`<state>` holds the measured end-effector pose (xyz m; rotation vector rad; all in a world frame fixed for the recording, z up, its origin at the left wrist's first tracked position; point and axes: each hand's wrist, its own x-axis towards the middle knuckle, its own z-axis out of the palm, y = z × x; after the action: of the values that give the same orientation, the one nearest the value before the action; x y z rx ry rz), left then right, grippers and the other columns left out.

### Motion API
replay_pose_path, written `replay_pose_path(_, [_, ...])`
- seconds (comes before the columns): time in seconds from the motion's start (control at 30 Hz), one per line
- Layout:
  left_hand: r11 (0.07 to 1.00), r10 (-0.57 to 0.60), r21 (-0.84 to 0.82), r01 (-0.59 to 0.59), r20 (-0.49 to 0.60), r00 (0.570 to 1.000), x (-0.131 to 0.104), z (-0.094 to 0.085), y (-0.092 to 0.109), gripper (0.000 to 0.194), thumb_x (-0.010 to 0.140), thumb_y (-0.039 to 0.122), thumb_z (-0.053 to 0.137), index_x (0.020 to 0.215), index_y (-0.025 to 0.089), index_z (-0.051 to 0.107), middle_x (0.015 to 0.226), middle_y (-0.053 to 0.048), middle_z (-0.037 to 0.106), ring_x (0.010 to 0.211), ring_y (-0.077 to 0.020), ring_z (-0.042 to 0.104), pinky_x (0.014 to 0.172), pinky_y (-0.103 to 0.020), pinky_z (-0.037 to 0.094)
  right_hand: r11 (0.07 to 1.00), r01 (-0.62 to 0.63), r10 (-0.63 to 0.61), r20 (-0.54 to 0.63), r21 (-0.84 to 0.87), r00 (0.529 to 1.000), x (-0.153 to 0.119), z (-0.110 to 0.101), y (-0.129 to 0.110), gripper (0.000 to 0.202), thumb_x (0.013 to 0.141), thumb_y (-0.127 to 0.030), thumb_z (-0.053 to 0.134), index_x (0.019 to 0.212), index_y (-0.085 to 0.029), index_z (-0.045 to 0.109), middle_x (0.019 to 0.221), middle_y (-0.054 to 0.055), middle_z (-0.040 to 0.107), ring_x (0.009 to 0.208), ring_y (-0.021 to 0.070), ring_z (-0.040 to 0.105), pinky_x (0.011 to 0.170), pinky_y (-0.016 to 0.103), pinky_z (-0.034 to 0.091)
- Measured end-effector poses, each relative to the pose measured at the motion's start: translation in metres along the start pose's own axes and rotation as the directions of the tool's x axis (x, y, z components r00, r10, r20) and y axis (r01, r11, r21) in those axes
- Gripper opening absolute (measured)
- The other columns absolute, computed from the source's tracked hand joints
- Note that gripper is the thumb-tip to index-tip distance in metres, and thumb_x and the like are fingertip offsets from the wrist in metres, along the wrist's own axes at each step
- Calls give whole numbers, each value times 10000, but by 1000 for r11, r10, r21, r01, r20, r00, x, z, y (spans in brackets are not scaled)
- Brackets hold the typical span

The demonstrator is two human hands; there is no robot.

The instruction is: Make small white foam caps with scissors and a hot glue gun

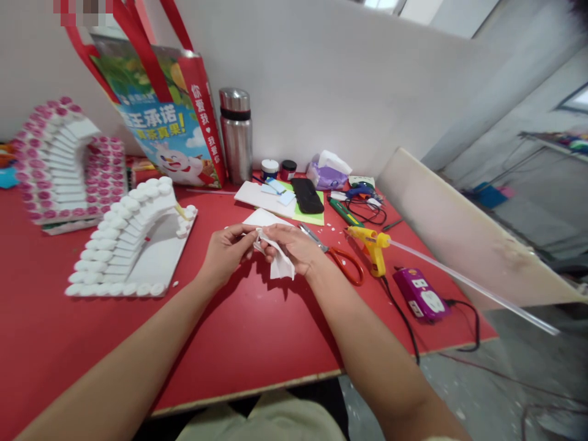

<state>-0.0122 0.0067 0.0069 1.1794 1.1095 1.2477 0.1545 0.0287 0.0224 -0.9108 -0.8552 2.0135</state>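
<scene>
Close together above the middle of the red table, my left hand (232,251) and my right hand (294,246) both pinch a crumpled white tissue (282,265). Its loose end hangs below the right fingers. Behind my hands lies a white board piece (266,218), partly covered by them. Orange-handled scissors (342,263) rest beside my right wrist. Left of my left hand stands a white model staircase (131,242) edged with white rounded discs. Parts of the fingertips are hidden by the tissue and by each other.
A yellow glue gun (370,242) with a long clear glue stick lies at the right, near a purple power box (420,294) and cables. At the back are a steel flask (236,135), a shopping bag (184,141), a phone (307,196), a tissue pack (327,174) and a pink-trimmed model (41,165).
</scene>
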Motion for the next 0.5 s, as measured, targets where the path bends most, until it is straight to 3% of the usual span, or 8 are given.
replay_pose_path(0.2, [998, 30, 46, -30, 0, 1000, -2, 2, 3, 244, 796, 367, 745, 896, 144, 757, 602, -10, 630, 479, -86, 446, 466, -222, 322, 994, 72, -79, -81, -82, 994, -2, 4, 1, 291, 692, -289, 860, 799, -166, 619, 635, -6, 690, 479, 84, 554, 483, 219, 518])
replay_pose_path(0.33, [976, 123, 179, -121, 2, 992, -2, 2, 0, 230, 831, 358, 713, 895, 143, 764, 642, -14, 647, 499, -93, 469, 472, -226, 343, 955, 178, -217, -150, -237, 965, 1, 8, 6, 180, 728, -238, 750, 728, -186, 578, 552, -50, 635, 416, 71, 491, 429, 198, 422])
replay_pose_path(0.4, [956, 176, 238, -171, 1, 984, -2, 2, -3, 211, 843, 344, 699, 891, 150, 767, 707, -27, 679, 527, -101, 502, 483, -228, 363, 883, 242, -331, -169, -401, 928, 2, 9, 10, 134, 749, -192, 676, 697, -199, 553, 515, -67, 601, 402, 77, 479, 424, 205, 391])
replay_pose_path(0.5, [929, 220, 307, -205, -14, 975, -1, 2, -6, 182, 862, 313, 673, 895, 164, 771, 754, -36, 703, 572, -116, 546, 501, -226, 387, 704, 286, -490, -152, -650, 858, 3, 11, 14, 115, 782, -185, 651, 718, -210, 559, 551, -68, 605, 441, 85, 519, 454, 209, 390])
